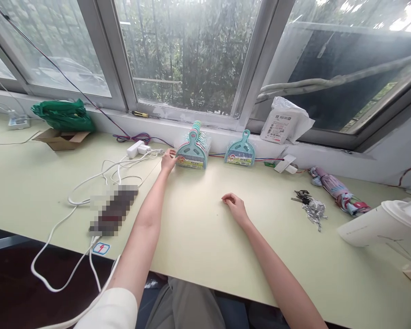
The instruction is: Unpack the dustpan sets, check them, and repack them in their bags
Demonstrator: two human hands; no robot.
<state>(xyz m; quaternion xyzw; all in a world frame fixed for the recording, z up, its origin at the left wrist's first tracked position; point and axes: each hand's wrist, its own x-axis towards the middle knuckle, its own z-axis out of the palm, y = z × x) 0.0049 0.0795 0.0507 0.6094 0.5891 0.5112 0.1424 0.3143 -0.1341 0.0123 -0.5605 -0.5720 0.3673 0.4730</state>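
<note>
A stack of small teal dustpan sets (192,148) in clear plastic wrap stands upright against the wall below the window, handles up. My left hand (169,160) is at the left edge of the stack, its thumb on the front dustpan and its fingers closed on the edge. To the right, a single wrapped teal dustpan (240,153) leans on the wall, apart from the stack. My right hand (235,208) rests over the table in front of them, fingers curled together, with nothing visible in it.
On the left lie white charging cables (77,194), a blurred dark phone-like object (114,212), and a cardboard box (63,140) under a green bag (65,116). On the right are keys (308,203), a folded umbrella (339,189) and a white lidded cup (380,224).
</note>
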